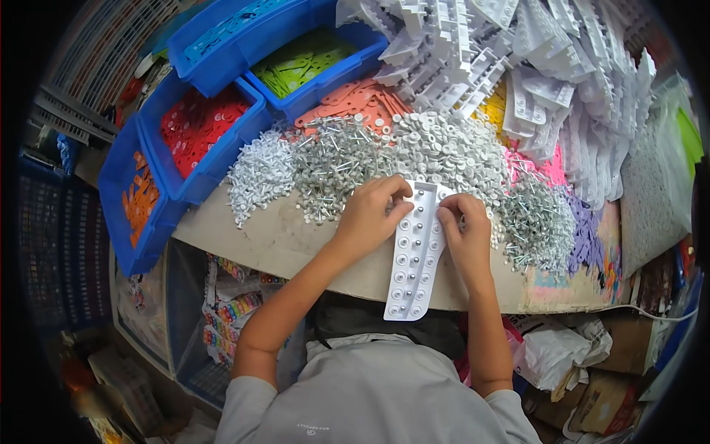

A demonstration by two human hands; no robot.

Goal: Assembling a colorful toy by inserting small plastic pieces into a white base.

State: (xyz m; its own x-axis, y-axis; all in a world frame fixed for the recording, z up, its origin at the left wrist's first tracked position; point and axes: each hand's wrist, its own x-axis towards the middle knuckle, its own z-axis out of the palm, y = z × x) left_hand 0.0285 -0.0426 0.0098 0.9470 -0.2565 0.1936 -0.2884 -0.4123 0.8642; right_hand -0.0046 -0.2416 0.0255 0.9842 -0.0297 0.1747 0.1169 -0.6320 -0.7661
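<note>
A long white plastic strip (407, 268) lies in front of me, its lower end reaching past the table's front edge. It has a round socket row along each side and a middle groove with several shiny metal heads. My left hand (372, 216) is closed at the strip's upper left edge, fingers curled and thumb bent toward them. At the upper right edge my right hand (469, 235) pinches with thumb and forefinger. Whether a small part sits between the fingertips of either hand is hidden. Beyond the hands spread piles of metal pins (336, 159) and whitish round caps (447, 148).
Blue bins (194, 194) at the left hold red, orange, green and blue flat pieces. White plastic mouldings (547, 44) are heaped at the far right. More pins (536, 222), purple pieces (586, 235), small white parts (259, 174) and salmon pieces (355, 103) cover the table (244, 244).
</note>
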